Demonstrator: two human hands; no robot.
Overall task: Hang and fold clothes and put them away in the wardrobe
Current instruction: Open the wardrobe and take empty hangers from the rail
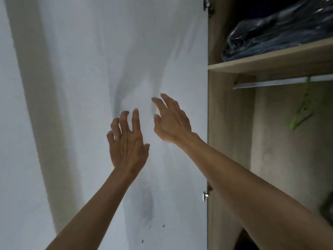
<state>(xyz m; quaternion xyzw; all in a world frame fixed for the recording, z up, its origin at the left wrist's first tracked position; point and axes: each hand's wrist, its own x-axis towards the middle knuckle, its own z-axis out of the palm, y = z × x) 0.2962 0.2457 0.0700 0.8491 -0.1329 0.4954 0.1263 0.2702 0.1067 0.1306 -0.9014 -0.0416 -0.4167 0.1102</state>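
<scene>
Reaching empty, fingers loosely spread, the left hand (126, 141) and right hand (171, 120) hover before the white wardrobe door (162, 51), folded clothes (273, 35) shelved above a green hanger (301, 114); nudging the door could swing it.

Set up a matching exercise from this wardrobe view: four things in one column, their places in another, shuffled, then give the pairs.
Things
1. bright green plastic hanger
2. dark blue clothes in a shiny plastic bag
3. silver metal hinge
4. left hand

Places
A. on the wooden shelf
B. on the white door's edge, low down
C. on the metal rail
D. raised before the white door

Pairs: 1-C, 2-A, 3-B, 4-D
</scene>
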